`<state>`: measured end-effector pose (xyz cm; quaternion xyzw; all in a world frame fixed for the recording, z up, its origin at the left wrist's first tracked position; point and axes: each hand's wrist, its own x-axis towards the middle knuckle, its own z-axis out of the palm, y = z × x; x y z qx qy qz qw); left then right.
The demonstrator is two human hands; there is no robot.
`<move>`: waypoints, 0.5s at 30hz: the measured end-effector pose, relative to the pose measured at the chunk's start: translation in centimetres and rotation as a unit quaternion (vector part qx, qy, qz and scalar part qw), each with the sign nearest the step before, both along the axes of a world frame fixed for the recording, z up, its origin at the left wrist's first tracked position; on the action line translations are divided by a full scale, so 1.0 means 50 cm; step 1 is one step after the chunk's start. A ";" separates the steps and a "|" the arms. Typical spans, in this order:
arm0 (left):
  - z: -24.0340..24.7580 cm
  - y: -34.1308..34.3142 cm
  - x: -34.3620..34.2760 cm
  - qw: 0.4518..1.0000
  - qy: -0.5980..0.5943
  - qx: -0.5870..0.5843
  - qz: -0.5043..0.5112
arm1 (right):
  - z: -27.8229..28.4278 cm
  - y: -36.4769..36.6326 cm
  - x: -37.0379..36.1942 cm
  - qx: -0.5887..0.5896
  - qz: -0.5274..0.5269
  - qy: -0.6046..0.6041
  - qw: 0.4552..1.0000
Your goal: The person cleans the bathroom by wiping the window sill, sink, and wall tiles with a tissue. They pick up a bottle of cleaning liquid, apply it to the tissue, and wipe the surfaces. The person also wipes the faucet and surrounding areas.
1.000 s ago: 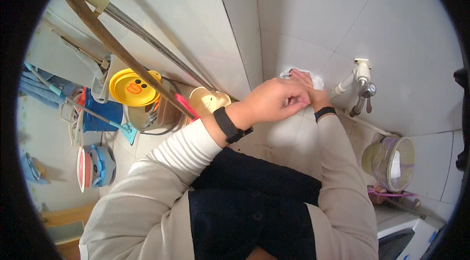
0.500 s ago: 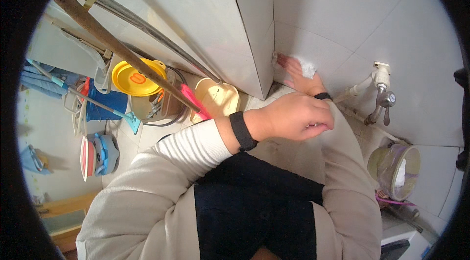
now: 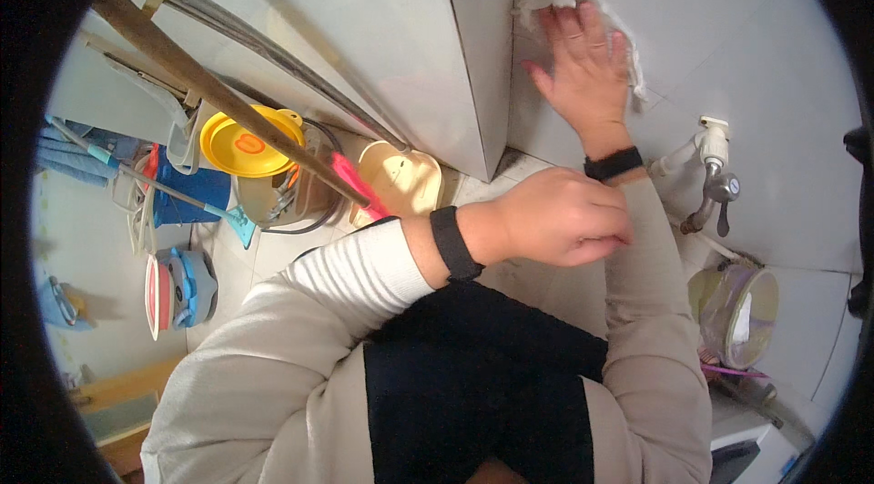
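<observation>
My right hand (image 3: 587, 70) lies flat on the white tiled wall, fingers spread and pointing up. Beneath it is a thin white cloth (image 3: 635, 56), pressed to the tiles, whose crumpled edge shows above the fingertips and along the hand's right side. My left hand (image 3: 569, 218) is closed, held in front of my body beside my right sleeve (image 3: 646, 256). Its curled fingers hide whatever may be in them, and I cannot tell whether they touch the sleeve. Both wrists wear black bands.
A tap (image 3: 715, 179) projects from the wall right of my hand, above a bin (image 3: 751, 315). To the left, a wooden pole (image 3: 191, 70) slants past a yellow basin (image 3: 250, 156) and a cream dustpan (image 3: 401, 183). A white panel's corner (image 3: 487, 120) stands close by.
My right hand has moved up the wall with the white cloth, which now lies spread under the fingers. My left hand stays closed in nearly the same place.
</observation>
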<state>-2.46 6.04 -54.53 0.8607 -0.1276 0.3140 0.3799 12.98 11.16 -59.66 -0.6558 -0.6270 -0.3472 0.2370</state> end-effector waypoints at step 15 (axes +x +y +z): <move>0.053 0.032 -0.027 0.996 -0.017 0.071 0.048 | -0.100 -0.071 0.012 -0.099 0.190 0.076 0.974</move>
